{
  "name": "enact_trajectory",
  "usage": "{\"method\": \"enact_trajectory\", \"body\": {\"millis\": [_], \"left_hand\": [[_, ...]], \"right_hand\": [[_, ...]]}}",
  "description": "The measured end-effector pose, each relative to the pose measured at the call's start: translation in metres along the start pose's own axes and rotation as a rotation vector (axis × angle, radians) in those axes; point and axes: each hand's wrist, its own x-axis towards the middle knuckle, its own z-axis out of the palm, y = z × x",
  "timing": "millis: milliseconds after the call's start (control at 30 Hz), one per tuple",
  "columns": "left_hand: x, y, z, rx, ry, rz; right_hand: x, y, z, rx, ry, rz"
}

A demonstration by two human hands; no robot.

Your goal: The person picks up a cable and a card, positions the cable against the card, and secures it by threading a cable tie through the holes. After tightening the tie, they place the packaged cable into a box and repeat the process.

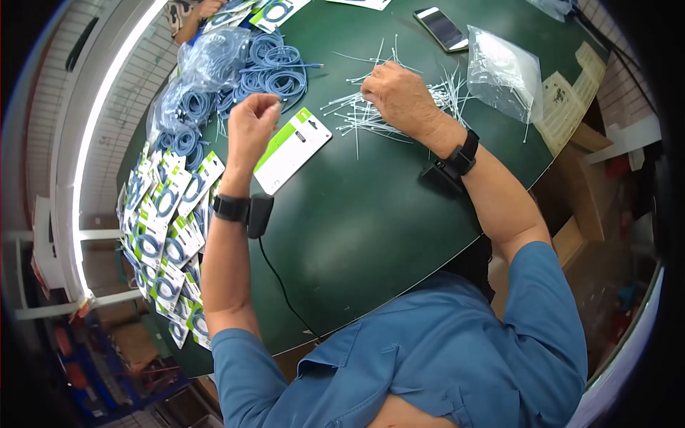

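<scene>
My left hand [251,128] is raised over the left edge of a white and green backing card [294,158], thumb and fingers pinched together; what they hold, if anything, I cannot make out. That card lies flat and bare, with a hang hole at its upper corner. Coiled blue-grey cables [275,68] are heaped just beyond this hand. Thin white cable ties [371,118] lie scattered in a loose pile under my right hand [399,100]. Its fingers are curled down among them, and the fingertips are partly hidden.
Many carded cable coils [164,214] cover the table's left side. Clear plastic bags [214,57] lie among the loose cables. A bag of cable ties [503,71] and a phone [441,28] sit at the far right. Another person's hand [208,8] shows at the far left.
</scene>
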Motion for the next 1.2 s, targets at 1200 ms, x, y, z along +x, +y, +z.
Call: {"method": "enact_trajectory", "body": {"millis": [1200], "left_hand": [[0.040,0.014,-0.003,0.931,0.799,0.731]], "right_hand": [[-0.013,-0.059,0.012,0.612,-0.082,-0.152]]}}
